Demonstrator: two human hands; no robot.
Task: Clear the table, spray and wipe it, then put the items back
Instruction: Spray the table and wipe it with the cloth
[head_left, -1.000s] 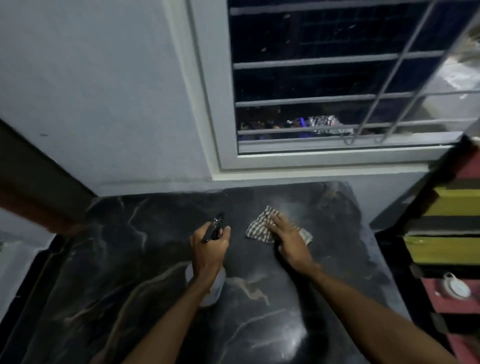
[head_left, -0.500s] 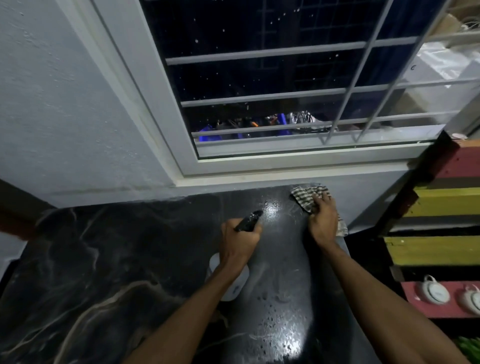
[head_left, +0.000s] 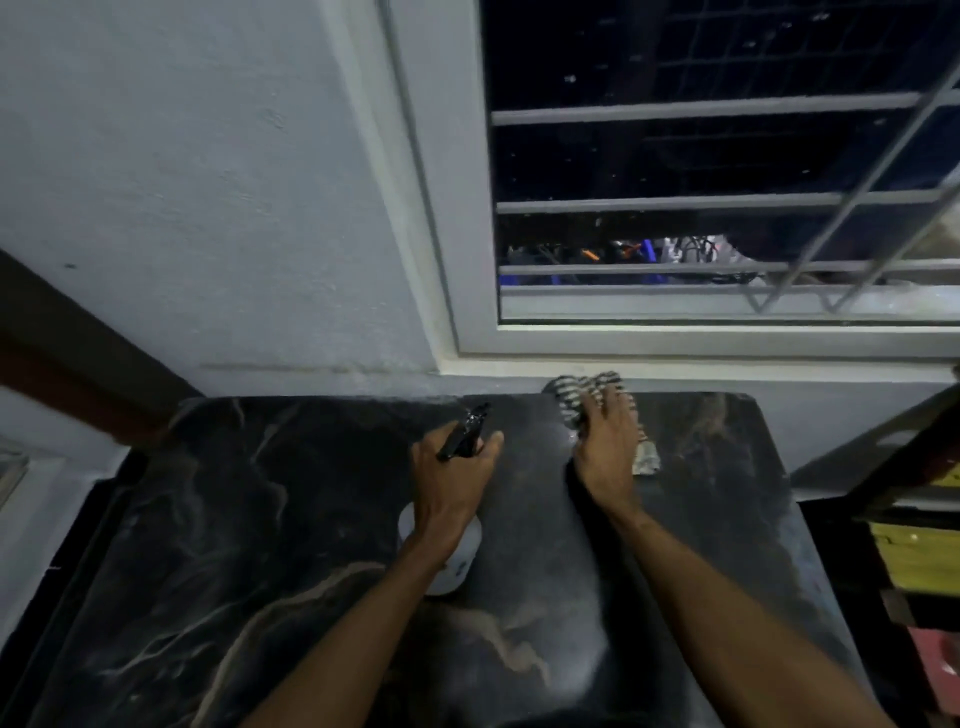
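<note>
My right hand (head_left: 605, 457) presses the checked cloth (head_left: 582, 397) flat at the worktop's (head_left: 260, 519) far edge, my left hand (head_left: 452, 478) beside it gripping the spray bottle (head_left: 457, 566).

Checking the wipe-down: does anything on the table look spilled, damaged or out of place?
Nothing stands out. The left hand holds the spray bottle, and the right hand presses the checked cloth on the table.
</note>
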